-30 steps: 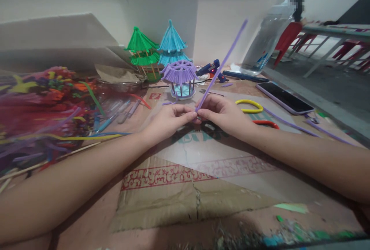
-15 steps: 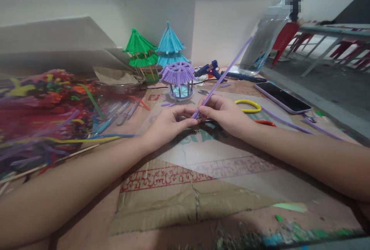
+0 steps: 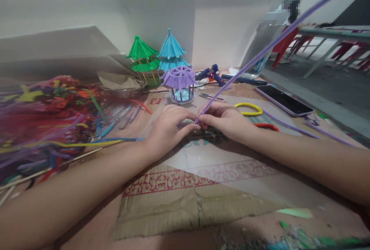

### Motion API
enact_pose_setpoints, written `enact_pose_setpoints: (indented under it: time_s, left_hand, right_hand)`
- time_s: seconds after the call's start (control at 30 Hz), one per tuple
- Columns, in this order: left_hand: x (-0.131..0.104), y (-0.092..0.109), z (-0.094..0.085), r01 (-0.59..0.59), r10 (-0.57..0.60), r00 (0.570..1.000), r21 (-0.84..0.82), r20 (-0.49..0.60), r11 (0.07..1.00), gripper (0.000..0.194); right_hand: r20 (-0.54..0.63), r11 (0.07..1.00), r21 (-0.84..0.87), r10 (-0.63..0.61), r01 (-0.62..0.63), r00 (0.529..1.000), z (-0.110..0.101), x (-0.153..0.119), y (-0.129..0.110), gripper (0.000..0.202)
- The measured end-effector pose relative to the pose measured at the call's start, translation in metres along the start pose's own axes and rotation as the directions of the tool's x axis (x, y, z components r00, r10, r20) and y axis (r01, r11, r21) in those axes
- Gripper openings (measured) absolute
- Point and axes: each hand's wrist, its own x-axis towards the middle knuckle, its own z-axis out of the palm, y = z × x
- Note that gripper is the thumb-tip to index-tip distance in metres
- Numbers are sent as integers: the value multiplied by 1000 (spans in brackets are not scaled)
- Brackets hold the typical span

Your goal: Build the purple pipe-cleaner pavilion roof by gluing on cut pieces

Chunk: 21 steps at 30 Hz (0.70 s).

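A long purple pipe cleaner (image 3: 248, 66) slants up to the right from between my hands. My left hand (image 3: 175, 126) pinches its lower end between thumb and fingertips. Close beside it, my right hand (image 3: 224, 119) grips the same stem just above. The fingertips of both hands nearly touch, and the very end of the stem is hidden there. Behind them stands a small purple pavilion (image 3: 180, 82) with a fringed roof and an open frame on top. Scissors with a yellow handle loop (image 3: 248, 115) and a red loop (image 3: 267, 127) lie partly under my right hand.
Green (image 3: 141, 51) and blue (image 3: 170, 47) pavilions stand by the wall, near a blue glue gun (image 3: 209, 73). A phone (image 3: 285, 99) and a large clear bottle (image 3: 260, 45) are at the right. Colourful pipe cleaners (image 3: 52, 111) heap up at the left. Cardboard (image 3: 162, 215) covers the table's front.
The purple pipe cleaner has tilted lower to the right, its free end reaching nearer the camera. Both hands stay together at its lower end. The view has shifted slightly.
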Motion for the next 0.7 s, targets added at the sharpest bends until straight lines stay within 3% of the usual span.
enact_pose_setpoints:
  time_s: [0.13,0.27,0.43,0.7]
  left_hand:
    - [0,2,-2,-180,185,982,108,-38,978,26]
    - [0,5,-4,-283,297,952,158,-72,946,28]
    - [-1,10,-10,-335,348,935,148,-74,931,30]
    - [-3,16,-13,-320,333,939,133,-86,938,25]
  right_hand:
    - [-42,996,10,-87,88,995,1,-5,-3,22]
    - [-39,990,-9,-143,142,989,1,-12,-10,17]
    - [-55,989,44,-141,143,989,3,-16,-21,22]
    - [-86,990,13,-137,138,987,4,-21,-29,26]
